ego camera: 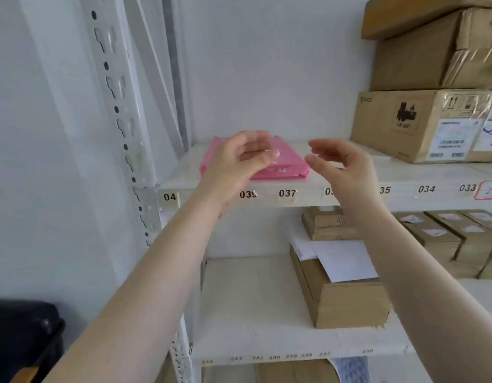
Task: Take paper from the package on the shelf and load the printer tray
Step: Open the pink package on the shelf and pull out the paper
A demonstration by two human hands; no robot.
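Low in the frame, your two bare arms reach up from the bottom corners toward the middle. Your left hand (240, 161) is in front of the pink paper package (283, 168), fingers curled and spread apart, holding nothing; you cannot tell if it touches the pack. Your right hand (341, 172) is just beside the pack on its right, fingers open too, with nothing in it. The pink pack lies flat on the white shelf (308, 199), near the middle of the frame, above the number tags 039 and 037. Below it, right of the middle, brown boxes (341, 297) sit on a lower shelf with white sheets on top. Far back, in the upper right, big cardboard boxes (422, 125) are stacked.
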